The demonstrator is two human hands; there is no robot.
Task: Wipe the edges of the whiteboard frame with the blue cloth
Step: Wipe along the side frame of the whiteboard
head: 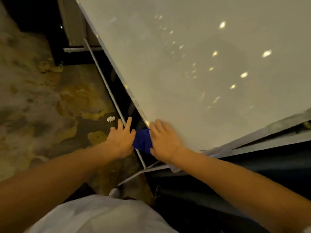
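Note:
A large whiteboard (193, 68) fills the upper right, its pale surface reflecting ceiling lights. Its silver frame edge (117, 71) runs diagonally from the top centre down to the lower middle. The blue cloth (143, 142) is bunched on that edge near the lower corner. My left hand (122, 140) holds the cloth's left side, with two fingers stretched along the stand's thin rail. My right hand (164, 140) presses on the cloth's right side, its fingers spread flat over the board's edge.
A thin metal stand rail (104, 78) runs beside the frame. The bottom frame and tray (269, 133) slope toward the right. A mottled brown floor (42, 98) lies on the left with a white scrap (110, 118). My white shirt (101, 216) shows at the bottom.

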